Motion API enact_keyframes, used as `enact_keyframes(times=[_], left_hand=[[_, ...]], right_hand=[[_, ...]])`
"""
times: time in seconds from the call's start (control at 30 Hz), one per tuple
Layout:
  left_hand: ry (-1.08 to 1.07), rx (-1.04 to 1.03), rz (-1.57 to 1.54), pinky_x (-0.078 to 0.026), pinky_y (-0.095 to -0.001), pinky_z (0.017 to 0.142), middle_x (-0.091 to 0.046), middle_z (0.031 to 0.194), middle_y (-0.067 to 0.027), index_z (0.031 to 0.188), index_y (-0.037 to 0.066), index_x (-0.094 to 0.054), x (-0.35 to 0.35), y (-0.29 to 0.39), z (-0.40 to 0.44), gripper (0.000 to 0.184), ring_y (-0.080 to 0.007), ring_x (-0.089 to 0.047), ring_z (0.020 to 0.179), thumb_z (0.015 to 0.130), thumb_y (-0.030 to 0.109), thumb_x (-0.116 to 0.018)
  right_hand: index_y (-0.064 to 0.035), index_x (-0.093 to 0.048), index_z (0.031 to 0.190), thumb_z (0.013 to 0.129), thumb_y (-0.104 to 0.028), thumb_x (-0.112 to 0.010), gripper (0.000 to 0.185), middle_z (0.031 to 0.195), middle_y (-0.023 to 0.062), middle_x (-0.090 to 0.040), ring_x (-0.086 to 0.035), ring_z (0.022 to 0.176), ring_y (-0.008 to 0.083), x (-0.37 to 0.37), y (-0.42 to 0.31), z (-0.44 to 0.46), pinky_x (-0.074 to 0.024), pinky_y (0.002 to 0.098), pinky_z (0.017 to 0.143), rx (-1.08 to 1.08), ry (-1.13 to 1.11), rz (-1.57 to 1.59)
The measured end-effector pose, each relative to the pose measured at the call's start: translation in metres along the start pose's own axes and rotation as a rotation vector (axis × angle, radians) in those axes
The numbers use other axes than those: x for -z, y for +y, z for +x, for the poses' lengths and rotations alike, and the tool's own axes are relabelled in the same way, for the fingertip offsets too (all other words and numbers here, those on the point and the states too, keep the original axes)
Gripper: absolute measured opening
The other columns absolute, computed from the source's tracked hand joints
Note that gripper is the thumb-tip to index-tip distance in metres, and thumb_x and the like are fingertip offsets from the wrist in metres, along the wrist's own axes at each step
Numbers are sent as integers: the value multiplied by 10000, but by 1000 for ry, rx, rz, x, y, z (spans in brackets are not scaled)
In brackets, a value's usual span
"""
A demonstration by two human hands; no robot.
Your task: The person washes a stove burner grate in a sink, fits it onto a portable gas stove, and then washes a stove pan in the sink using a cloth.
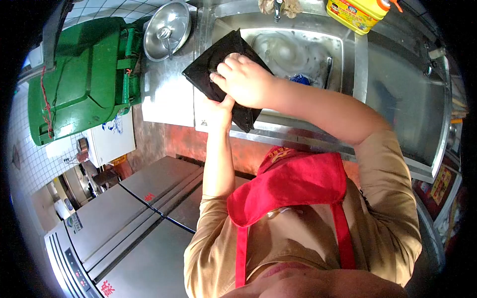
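A black square dish [202, 72], wet and tilted, is held over the left edge of the soapy sink. My left hand [218, 113] grips its near side, with the thumb along the rim and the other fingers mostly hidden beneath. Inside the dish, my right hand [246, 82] presses down with curled fingers; something small and pale shows at the fingertips, too unclear to name. Foamy water fills the sink basin [350, 62], where a blue scrubber [300, 79] lies near the front edge.
Left of the sink stands a metal bowl [185, 27] with a utensil inside, beside a green bin [84, 84]. A tap [278, 11] and a yellow detergent jug [354, 17] are at the back. Another basin [402, 99] lies right; a steel fridge [114, 218] is at lower left.
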State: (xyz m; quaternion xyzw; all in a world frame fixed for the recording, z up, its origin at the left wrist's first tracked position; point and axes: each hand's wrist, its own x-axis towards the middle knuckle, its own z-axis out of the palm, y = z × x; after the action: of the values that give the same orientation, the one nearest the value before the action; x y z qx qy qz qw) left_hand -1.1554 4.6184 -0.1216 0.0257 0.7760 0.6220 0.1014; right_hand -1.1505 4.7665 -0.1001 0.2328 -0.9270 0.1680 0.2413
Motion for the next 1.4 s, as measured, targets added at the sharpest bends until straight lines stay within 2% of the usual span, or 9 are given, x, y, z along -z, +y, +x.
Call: enact_keyframes(times=[0.17, 0.37, 0.57, 0.67, 0.97, 1.2, 1.27, 1.37, 1.4], left_hand=[[0, 13, -24, -456, -283, 804, -609, 980, -83, 1037, -27, -563, 2, 7, -3, 357, -154, -571, 885, 721, 68, -699], [46, -11, -3, -450, -281, 824, -588, 1056, -94, 1104, -44, -528, -1, 6, -2, 419, -155, -564, 931, 735, 71, -688], [59, 81, -129, -462, -271, 782, -602, 974, -75, 1046, -34, -556, 6, 2, -6, 358, -145, -568, 859, 731, 63, -697], [65, 72, -74, -464, -283, 792, -598, 995, -76, 1059, -25, -551, 6, -3, -8, 408, -153, -570, 868, 702, 64, -726], [61, 56, -155, -466, -279, 763, -601, 963, -58, 1032, -33, -558, 8, 3, -12, 363, -136, -568, 844, 703, 29, -699], [-9, 86, -245, -498, -303, 736, -593, 978, -98, 1074, -34, -526, 13, 4, -10, 356, -183, -593, 832, 740, -3, -646], [8, 71, -342, -527, -347, 695, -598, 916, -127, 1049, -37, -514, 13, 8, -10, 277, -221, -610, 776, 786, -12, -600], [-24, 155, -457, -531, -386, 674, -592, 854, -138, 995, -26, -510, 26, 5, -7, 209, -240, -603, 741, 835, 76, -598], [29, 206, -547, -522, -429, 695, -575, 787, -134, 947, -6, -503, 29, 4, -4, 268, -258, -586, 716, 887, 251, -548]], right_hand=[[-88, -611, 1055, 752, -192, -504, 338, 848, 39, -500, -501, 850, 199, 2, -8, -10, -427, 314, 706, 28, 11, -53], [-52, -614, 1014, 758, -230, -500, 332, 805, 36, -499, -487, 816, 205, -2, -23, 3, -407, 303, 679, -53, -127, -249], [-48, -614, 937, 739, -225, -519, 282, 789, 22, -490, -476, 800, 173, 0, -19, -13, -388, 294, 668, 55, 7, 9], [-57, -610, 883, 721, -222, -533, 244, 800, 20, -492, -472, 789, 176, 5, -16, 4, -387, 292, 661, 26, -94, -249], [-60, -595, 834, 723, -227, -535, 209, 799, 25, -492, -469, 791, 174, 6, -23, 4, -382, 296, 655, 58, -84, -315], [-143, -600, 817, 728, -224, -553, 128, 832, 32, -495, -491, 817, 192, 18, -6, 3, -424, 317, 657, 200, -153, 82], [-147, -612, 850, 732, -191, -554, 139, 862, 41, -506, -506, 847, 211, 24, 2, 0, -443, 332, 684, 110, -11, 207], [-121, -621, 965, 742, -50, -527, 252, 910, 66, -536, -531, 869, 261, 37, 22, -9, -453, 360, 766, -56, 162, 482], [-108, -617, 984, 761, -40, -514, 255, 927, 71, -546, -535, 887, 259, 37, 35, -13, -441, 346, 795, -113, 140, 488]])
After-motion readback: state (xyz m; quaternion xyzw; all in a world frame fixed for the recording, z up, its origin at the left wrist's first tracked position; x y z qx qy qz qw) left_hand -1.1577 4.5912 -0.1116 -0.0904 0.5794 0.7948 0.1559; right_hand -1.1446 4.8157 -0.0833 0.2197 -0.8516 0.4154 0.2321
